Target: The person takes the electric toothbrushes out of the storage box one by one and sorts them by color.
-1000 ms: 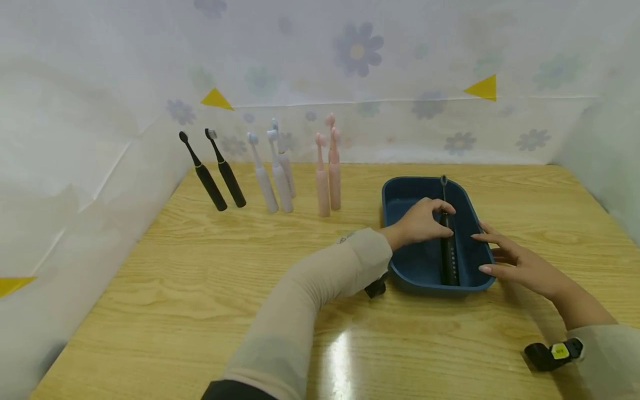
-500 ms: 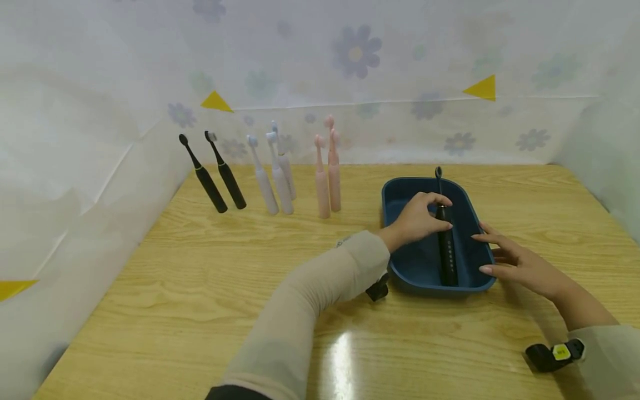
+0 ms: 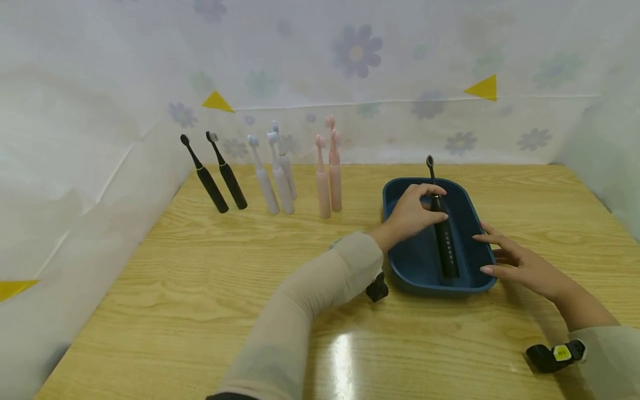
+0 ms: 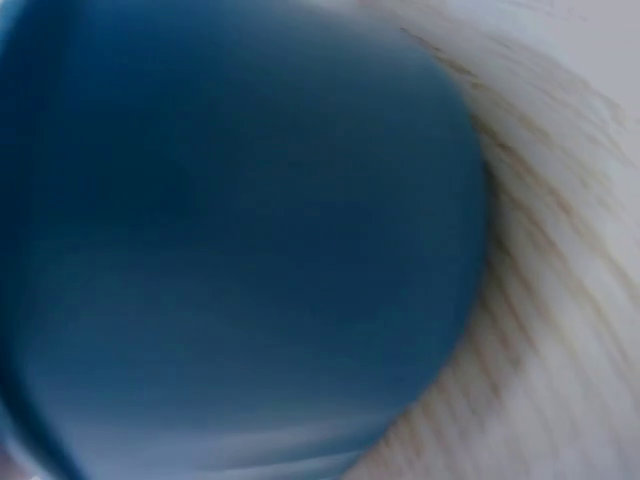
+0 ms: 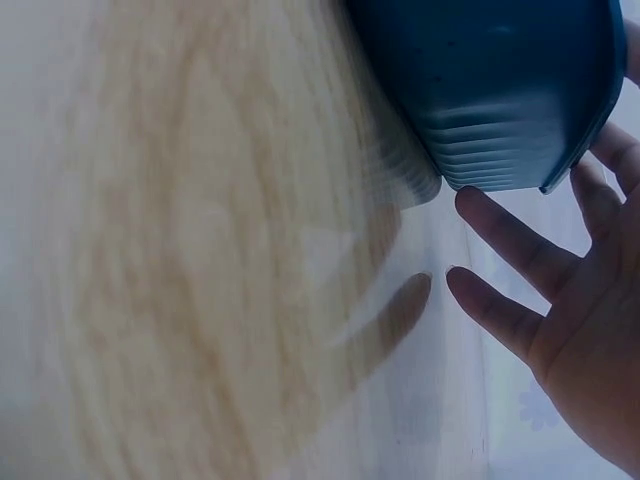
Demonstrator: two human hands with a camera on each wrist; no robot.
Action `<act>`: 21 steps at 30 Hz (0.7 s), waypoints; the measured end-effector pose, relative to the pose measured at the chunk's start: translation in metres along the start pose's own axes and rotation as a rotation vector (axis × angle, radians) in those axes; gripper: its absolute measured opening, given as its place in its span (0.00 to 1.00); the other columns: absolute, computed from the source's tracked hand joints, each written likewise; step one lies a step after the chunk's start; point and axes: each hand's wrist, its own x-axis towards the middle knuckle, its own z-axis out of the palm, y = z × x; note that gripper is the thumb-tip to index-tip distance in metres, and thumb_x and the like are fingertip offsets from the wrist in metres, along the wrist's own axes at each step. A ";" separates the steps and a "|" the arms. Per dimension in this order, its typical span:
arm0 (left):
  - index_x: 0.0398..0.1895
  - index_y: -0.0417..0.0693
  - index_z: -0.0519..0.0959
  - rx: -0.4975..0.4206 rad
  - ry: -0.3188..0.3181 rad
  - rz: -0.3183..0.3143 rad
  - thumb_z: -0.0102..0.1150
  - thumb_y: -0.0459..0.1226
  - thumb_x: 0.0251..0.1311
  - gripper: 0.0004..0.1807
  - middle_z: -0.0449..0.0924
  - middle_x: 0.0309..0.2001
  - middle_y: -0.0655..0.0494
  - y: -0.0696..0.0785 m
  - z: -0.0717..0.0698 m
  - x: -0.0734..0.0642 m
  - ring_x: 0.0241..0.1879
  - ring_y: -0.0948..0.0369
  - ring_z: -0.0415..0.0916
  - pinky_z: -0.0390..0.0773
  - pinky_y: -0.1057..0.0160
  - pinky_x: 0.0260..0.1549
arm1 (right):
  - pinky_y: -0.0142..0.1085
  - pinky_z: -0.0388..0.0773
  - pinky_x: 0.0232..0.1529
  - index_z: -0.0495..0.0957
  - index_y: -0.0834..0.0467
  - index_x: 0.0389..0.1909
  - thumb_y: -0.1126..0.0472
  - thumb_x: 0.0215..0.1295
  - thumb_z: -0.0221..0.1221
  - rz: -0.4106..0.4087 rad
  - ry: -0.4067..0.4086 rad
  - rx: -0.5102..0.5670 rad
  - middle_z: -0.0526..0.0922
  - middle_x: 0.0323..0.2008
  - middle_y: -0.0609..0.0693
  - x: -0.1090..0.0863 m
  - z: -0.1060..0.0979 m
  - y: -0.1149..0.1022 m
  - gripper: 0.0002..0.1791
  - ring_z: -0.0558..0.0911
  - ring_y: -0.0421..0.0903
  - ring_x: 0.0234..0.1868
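My left hand [image 3: 412,208] pinches a black electric toothbrush [image 3: 446,244] near the top of its handle, between thumb and fingers. The brush tilts with its head up and to the left, above the blue bin's far rim, and its lower end is inside the bin [image 3: 425,287]. At the bin's right side, my right hand [image 3: 520,266] touches the rim with fingertips. Seen from the right wrist, its fingers are spread and fairly straight beside the bin's outer wall [image 5: 500,150]. The left wrist view holds mostly blurred blue bin [image 4: 250,230], without the toothbrush.
To the left on the wooden table [image 3: 210,294] stand two black toothbrushes [image 3: 230,183], then several white ones [image 3: 267,189] and several pink ones [image 3: 322,191]. A flowered white cloth [image 3: 400,133] backs the table.
My left hand has lifted the black toothbrush slightly and shifted it leftward, so its head now rises above the bin's far rim. The right hand and the bin have stayed put.
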 end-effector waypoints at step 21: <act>0.48 0.45 0.72 -0.164 0.121 0.112 0.61 0.28 0.46 0.22 0.64 0.47 0.60 0.045 -0.038 -0.035 0.36 0.65 0.72 0.75 0.70 0.28 | 0.28 0.71 0.36 0.50 0.61 0.64 0.70 0.59 0.50 -0.021 -0.010 0.048 0.35 0.66 0.45 -0.001 0.000 -0.003 0.32 0.64 0.25 0.46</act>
